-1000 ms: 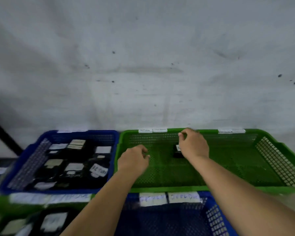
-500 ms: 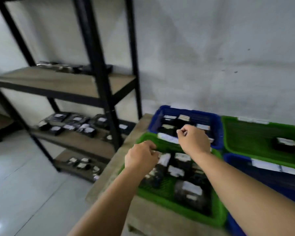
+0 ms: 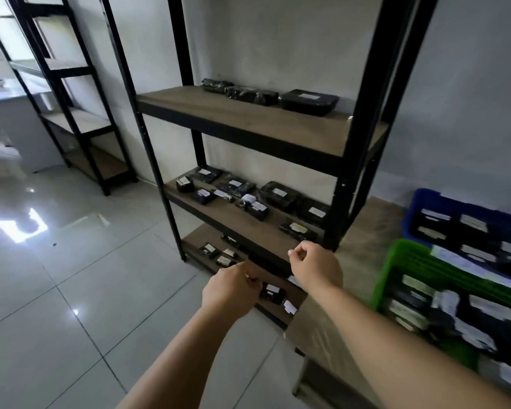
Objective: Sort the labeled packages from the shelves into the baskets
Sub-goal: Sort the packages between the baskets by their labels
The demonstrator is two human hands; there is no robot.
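Here, both bare arms reached toward a black metal shelving unit (image 3: 348, 184) with wooden boards. The left hand (image 3: 229, 290) hung before the lowest shelf, fingers curled inward; whether its grip held anything could not be told, since the fingertips were turned away. The right hand (image 3: 314, 268) hovered level with the front edge of the middle shelf (image 3: 248, 228), fingers loosely curled with thumb near forefinger, and nothing was visible in its grip.

Labeled packages (image 3: 257, 208), black with white labels, lay scattered along the middle shelf; more lay on the lowest shelf (image 3: 278, 309), one just beside the left hand. Three larger black packages (image 3: 307, 101) sat at the back of the upper shelf.

To the right, on a wooden surface (image 3: 363, 255), stood a green basket (image 3: 396, 267) and, behind it, a blue basket (image 3: 425, 202), both holding labeled packages. A second shelving unit (image 3: 71, 113) stood farther left on the tiled floor (image 3: 71, 290).
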